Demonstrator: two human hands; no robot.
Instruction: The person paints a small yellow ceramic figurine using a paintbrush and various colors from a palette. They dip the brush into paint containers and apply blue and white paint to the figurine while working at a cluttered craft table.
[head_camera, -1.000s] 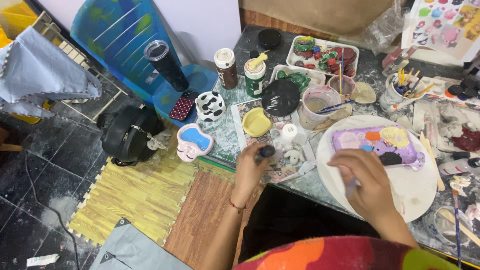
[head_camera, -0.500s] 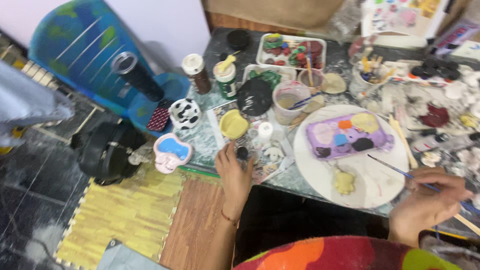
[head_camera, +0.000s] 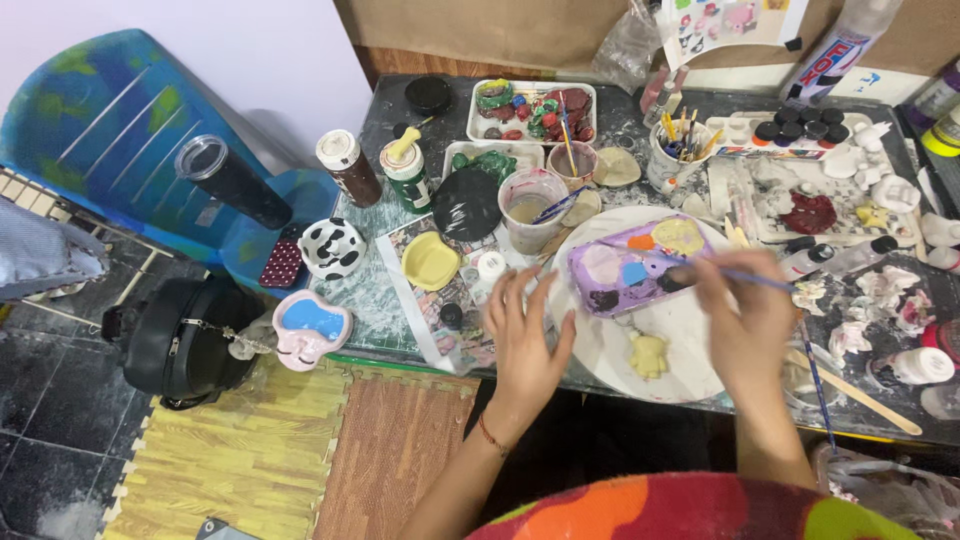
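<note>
Bare forearms, thin red thread bracelet (head_camera: 487, 435) on L wrist, multicolour top w/ red, orange, green patches (head_camera: 690, 510)

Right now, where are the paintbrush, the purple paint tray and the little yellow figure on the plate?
paintbrush (head_camera: 745, 275), head view, on its thin handle.
purple paint tray (head_camera: 610, 280), head view, on its bare purple middle.
yellow figure (head_camera: 649, 354), head view, on its body.

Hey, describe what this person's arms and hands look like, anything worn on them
Both forearms are bare, no sleeves reaching them and no gloves. The left hand has a thin red string bracelet at the wrist. The right hand shows no jewellery. A bright multicoloured garment in red, orange and green shows below.
</note>
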